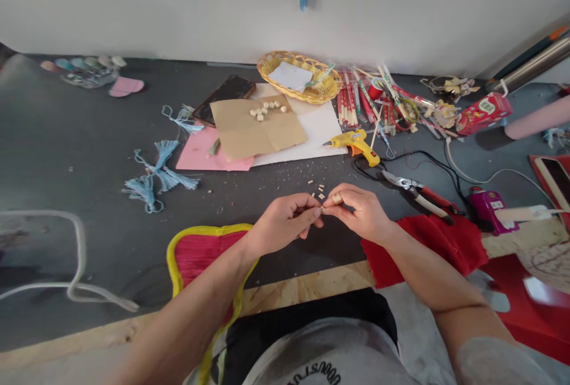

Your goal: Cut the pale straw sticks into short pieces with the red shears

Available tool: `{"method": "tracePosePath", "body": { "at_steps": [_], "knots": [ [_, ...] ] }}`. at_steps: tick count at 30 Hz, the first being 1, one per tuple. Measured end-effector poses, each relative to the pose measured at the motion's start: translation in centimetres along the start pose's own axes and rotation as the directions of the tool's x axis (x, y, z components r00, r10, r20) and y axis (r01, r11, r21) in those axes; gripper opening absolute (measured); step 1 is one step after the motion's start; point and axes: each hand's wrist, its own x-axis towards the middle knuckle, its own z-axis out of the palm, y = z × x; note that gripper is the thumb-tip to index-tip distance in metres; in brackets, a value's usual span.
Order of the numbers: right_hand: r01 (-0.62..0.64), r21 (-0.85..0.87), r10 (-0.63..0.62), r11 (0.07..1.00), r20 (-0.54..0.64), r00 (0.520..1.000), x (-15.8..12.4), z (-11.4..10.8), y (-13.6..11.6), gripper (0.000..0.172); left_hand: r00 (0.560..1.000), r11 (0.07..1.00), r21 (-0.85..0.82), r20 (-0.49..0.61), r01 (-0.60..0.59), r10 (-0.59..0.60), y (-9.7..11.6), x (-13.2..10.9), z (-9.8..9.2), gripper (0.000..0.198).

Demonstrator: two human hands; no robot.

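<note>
My left hand (291,218) and my right hand (356,210) meet over the dark table, thumbs and fingers pinched around a tiny pale piece (323,210) between them. It looks like a short cut bit of wood, too small to make out fully. Just beyond my fingertips lie several more small pale pieces (321,188) among fine crumbs. Further back, a brown paper sheet (249,138) bears a cluster of small cream-coloured knobbly pieces (269,110).
Behind my right hand are a yellow glue gun (356,142) and pruning shears (418,192). A wicker basket (327,91) stands near packaged chopsticks (350,103). Blue tassels (161,171) lie left. Red cloth (440,242) sits under my right forearm, and a yellow-edged red piece (196,254) under my left.
</note>
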Motion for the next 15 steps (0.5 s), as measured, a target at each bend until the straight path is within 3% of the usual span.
{"method": "tracePosePath", "body": {
  "at_steps": [7,15],
  "knots": [
    [0.048,0.027,-0.048,0.998,0.015,0.999,-0.20,0.10,0.35,0.009,0.999,0.997,0.070,0.020,-0.046,0.044,-0.36,0.17,-0.18,0.023],
    [0.090,0.003,-0.090,0.996,0.030,0.995,-0.12,-0.13,0.43,0.008,0.998,0.998,0.020,0.010,-0.064,0.064,-0.28,0.23,0.05,0.022]
  ]
}}
